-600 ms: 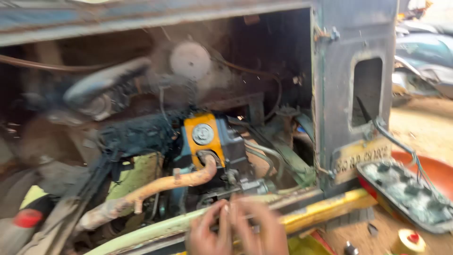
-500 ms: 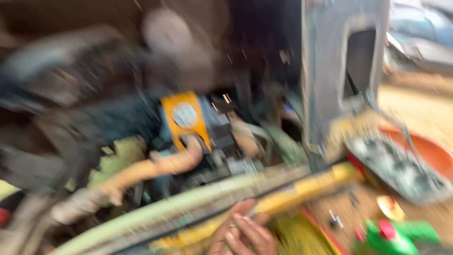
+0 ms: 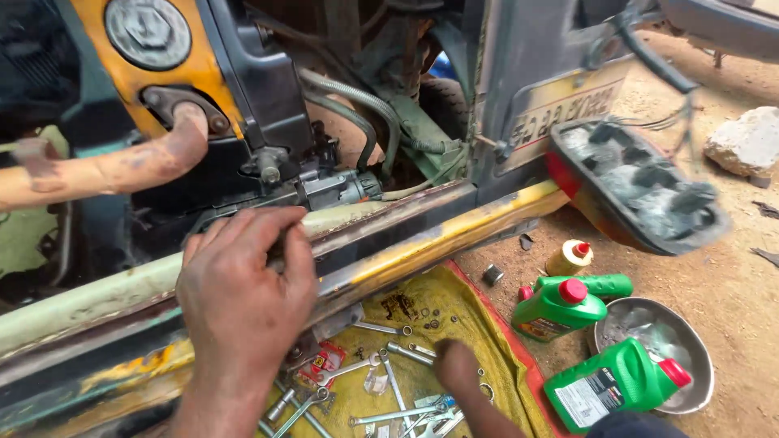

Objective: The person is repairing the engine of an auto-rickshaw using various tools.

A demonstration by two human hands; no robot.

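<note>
My left hand (image 3: 243, 300) lies back-up on the worn yellow and grey rail (image 3: 422, 239) at the vehicle's rear, fingers curled over its top edge; its palm is hidden. My right hand (image 3: 457, 369) shows only as a rounded end low down, over a yellow cloth (image 3: 454, 304) strewn with wrenches (image 3: 398, 381), sockets and nuts. Whether it holds anything is hidden. Above the rail is the open engine bay, with an orange pipe (image 3: 122, 166) running into a yellow housing (image 3: 174, 69).
A loose tail-lamp unit (image 3: 641, 186) hangs on wires at the right. On the sandy ground stand two green bottles with red caps (image 3: 560, 308) (image 3: 617, 385), a small yellow bottle (image 3: 570, 258) and a metal bowl (image 3: 649, 328). A stone (image 3: 746, 142) lies far right.
The view has dropped and closed in on the rail and the ground. Both hands were together at the bottom centre; now the left rests on the rail and the right is over the tools.
</note>
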